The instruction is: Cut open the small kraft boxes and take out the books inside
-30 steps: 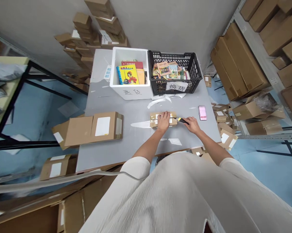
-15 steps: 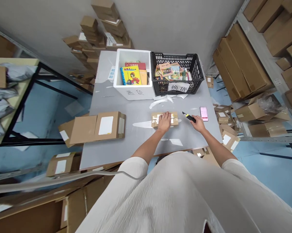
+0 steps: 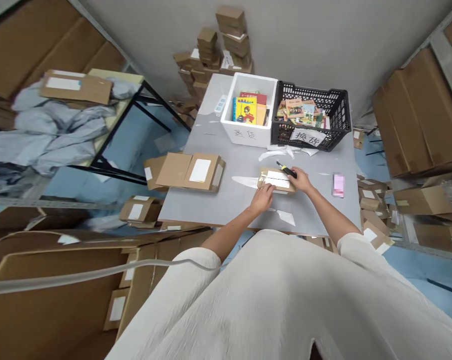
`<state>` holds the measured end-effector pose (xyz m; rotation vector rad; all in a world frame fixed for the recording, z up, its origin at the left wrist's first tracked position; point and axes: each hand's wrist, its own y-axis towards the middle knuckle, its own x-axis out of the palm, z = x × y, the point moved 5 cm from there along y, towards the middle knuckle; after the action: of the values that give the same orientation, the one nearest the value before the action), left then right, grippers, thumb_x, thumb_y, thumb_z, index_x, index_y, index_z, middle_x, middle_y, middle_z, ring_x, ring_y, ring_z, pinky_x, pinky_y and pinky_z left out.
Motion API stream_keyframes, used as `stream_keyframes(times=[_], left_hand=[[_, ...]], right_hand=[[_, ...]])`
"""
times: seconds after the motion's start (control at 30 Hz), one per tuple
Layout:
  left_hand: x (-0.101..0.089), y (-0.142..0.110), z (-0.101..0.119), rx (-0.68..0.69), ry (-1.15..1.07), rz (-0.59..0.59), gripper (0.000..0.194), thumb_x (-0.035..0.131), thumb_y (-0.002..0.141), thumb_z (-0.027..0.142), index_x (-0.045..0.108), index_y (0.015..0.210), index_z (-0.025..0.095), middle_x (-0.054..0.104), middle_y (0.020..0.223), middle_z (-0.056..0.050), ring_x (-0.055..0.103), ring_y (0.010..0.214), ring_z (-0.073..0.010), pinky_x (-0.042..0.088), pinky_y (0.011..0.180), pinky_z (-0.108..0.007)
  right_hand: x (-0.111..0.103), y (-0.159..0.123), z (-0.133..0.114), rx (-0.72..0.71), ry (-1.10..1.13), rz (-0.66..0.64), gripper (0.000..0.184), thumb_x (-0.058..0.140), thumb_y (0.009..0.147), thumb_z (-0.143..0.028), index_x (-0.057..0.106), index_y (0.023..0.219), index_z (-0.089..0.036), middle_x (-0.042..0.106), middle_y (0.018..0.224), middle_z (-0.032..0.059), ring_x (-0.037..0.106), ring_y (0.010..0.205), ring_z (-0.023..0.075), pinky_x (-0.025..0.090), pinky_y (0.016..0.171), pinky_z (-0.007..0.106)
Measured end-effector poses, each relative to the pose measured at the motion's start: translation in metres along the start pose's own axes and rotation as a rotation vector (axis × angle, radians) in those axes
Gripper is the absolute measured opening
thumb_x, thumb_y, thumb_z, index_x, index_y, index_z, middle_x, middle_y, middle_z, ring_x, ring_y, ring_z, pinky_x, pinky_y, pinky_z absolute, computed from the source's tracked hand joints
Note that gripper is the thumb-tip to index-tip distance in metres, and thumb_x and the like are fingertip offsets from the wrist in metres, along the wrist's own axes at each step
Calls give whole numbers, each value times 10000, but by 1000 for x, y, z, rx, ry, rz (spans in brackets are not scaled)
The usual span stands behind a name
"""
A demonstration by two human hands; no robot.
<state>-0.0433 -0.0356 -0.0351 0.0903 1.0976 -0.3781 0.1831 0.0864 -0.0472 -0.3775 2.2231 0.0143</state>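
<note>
A small taped cardboard box (image 3: 262, 181) with a white label lies on the grey table (image 3: 226, 210) in front of me. At its near left edge, my left hand (image 3: 262, 198) grips it with curled fingers. My right hand (image 3: 302, 179) is closed around a black-and-yellow utility knife (image 3: 288, 171) at the box's right end. The knife points up and left across the label's far side; I cannot tell whether its blade touches the box.
Behind the box stand a white foam bin (image 3: 248, 135) and a black plastic crate (image 3: 340, 112), both with books. An opened cardboard box (image 3: 214, 172) lies left, a phone (image 3: 338, 185) right. Paper scraps (image 3: 286, 217) dot the table. A grey cable (image 3: 135, 263) crosses at left.
The view has swung left. My left hand has shifted from flat on top of the box to its near edge. My right hand has brought the knife over the box.
</note>
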Motion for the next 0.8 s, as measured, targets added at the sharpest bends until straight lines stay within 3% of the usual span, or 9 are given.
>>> stream_keyframes(times=[0.1,0.27,0.4,0.6,0.7,0.8], left_hand=[[2,-1,-4,10,-3,18,551,484,1043,141,594,1577,217,589,1621,-164,678,1304,-342,555,1128,-510],[4,5,-12,-2,-2,40,531,508,1048,163,610,1564,235,598,1610,-159,681,1318,-337,569,1145,-504],[1,19,-12,6,-17,59,503,489,1083,214,604,1573,201,596,1618,-175,625,1431,-339,552,1198,-489],[-5,48,1,1,13,37,549,529,1096,312,559,1630,185,612,1620,-196,497,1571,-367,420,1317,-550],[-4,53,10,-52,65,15,607,562,1094,412,528,1661,196,590,1646,-203,449,1602,-391,349,1338,-585],[-2,52,22,-96,91,11,739,637,1056,509,471,1710,209,548,1684,-216,450,1580,-430,360,1293,-593]], right_hand=[[7,2,-9,32,-46,-64,514,615,1008,-479,738,1422,-200,753,1470,167,627,1401,418,460,1226,609],[4,-18,-5,77,-24,-22,508,617,1015,-483,742,1412,-193,751,1476,182,643,1366,415,497,1194,578],[12,-47,0,117,116,-39,464,595,1030,-509,713,1377,-223,800,1355,142,718,1228,349,559,1108,493],[35,-85,-1,202,358,-37,504,614,1020,-628,640,1348,-247,825,1129,74,744,1016,277,601,972,432],[30,-90,2,221,389,20,495,644,996,-634,644,1304,-246,815,1181,88,738,1054,278,597,1005,444],[16,-88,11,277,395,99,486,668,971,-623,650,1274,-243,795,1276,110,730,1085,284,592,1036,464]])
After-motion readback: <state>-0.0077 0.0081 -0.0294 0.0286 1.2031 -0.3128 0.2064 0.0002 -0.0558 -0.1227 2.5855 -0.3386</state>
